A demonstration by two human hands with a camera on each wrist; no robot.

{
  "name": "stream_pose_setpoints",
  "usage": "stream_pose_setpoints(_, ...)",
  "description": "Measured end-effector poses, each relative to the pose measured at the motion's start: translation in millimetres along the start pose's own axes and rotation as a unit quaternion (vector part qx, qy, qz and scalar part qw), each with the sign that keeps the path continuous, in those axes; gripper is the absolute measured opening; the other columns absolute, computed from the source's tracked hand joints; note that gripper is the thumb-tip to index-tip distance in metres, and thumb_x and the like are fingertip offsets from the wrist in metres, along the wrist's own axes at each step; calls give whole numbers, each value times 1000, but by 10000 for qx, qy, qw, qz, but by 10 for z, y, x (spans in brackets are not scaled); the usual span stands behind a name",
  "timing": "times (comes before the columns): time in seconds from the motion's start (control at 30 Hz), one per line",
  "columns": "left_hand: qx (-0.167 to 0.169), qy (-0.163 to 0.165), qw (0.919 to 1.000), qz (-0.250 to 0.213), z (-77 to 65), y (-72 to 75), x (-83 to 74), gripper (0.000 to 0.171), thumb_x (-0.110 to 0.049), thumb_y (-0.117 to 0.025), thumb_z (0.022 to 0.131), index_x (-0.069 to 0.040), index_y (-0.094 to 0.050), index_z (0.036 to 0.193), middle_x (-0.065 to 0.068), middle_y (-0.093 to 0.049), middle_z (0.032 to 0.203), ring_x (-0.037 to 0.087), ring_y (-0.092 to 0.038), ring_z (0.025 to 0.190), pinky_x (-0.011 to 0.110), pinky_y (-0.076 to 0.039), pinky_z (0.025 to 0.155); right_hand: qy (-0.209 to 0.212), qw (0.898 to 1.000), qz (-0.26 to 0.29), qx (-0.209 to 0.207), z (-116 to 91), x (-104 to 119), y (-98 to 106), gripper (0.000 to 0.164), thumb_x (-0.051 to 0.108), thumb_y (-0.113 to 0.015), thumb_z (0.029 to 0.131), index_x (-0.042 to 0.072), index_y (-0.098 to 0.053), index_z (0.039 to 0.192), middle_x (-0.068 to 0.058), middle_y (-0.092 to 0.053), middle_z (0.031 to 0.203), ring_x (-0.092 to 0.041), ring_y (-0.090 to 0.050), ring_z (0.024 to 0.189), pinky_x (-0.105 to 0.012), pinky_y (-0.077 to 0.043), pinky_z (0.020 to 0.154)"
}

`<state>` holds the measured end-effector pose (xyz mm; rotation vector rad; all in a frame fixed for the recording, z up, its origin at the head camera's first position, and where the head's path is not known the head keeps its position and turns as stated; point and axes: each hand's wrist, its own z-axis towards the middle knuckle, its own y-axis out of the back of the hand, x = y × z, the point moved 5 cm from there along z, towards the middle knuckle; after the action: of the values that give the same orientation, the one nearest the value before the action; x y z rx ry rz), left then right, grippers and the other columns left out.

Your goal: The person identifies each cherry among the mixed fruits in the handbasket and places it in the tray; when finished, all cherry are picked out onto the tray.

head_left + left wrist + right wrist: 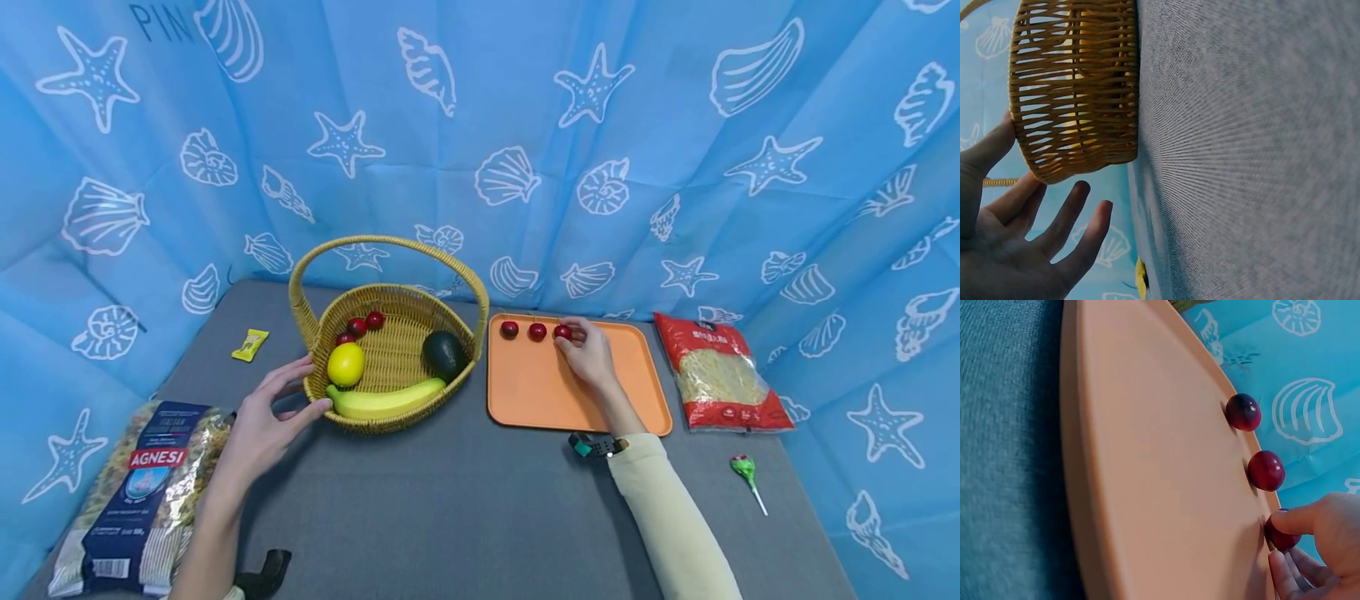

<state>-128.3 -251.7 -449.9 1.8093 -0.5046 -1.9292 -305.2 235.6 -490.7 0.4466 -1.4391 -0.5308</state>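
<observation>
My left hand [266, 425] rests against the left side of the wicker basket [382, 423], thumb and index finger touching its rim. In the left wrist view the other fingers are spread apart below the basket wall. Inside the basket lie a lemon [346, 364], a banana [386, 401], an avocado [444, 356] and three cherries [357, 326]. My right hand [590, 357] pinches a cherry [1283, 536] at the far edge of the orange tray [540, 392]. Two more cherries, one at the left [509, 330] and one in the middle [537, 332], sit in line with it.
A bag of pasta [142, 492] lies at the left and a red noodle bag [720, 375] right of the tray. A yellow wrapped candy [250, 344] is behind my left hand; a lollipop [744, 471] lies at right. A blue shell-print curtain [450, 150] hangs behind.
</observation>
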Motion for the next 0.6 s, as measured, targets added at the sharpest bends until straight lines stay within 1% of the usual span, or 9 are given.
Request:
stream_pose_setpoints(0.17,1,-32,10000,-35,0,-8,4,66,-31,-78,103,-9,-53,159,20,-43,171,48,-48,150,71,-58,105,-107,9999,-45,100,2,12,11,39,7,-70,105,1,-63,143,-28,-66,142,-45,-65,133,-57,-57,116)
stream_pose_setpoints(0.33,4,-9,10000,-18,-5,-3,3,65,-34,-77,103,-9,-53,159,20,-43,172,47,-47,151,71,-57,106,-253,9997,35,2,-5,21,33,40,11,-70,106,4,-61,144,-27,-64,146,-47,-63,137,-60,-54,118)
stream_pose_setpoints(0.47,-3,8,10000,2,-7,-1,6,66,-35,-76,104,-8,-53,159,20,-42,172,48,-47,151,71,-57,106,-300,9988,364,-153,-57,84,86,41,12,-68,107,3,-59,146,-25,-60,151,-46,-58,141,-60,-49,123)
stream_pose_setpoints(0.6,-3,20,10000,12,-7,-2,3,66,-35,-76,104,-9,-53,159,20,-43,172,48,-47,151,71,-57,106,-194,9966,772,-235,-145,211,141,41,12,-66,109,2,-58,148,-24,-58,152,-43,-56,141,-58,-49,124)
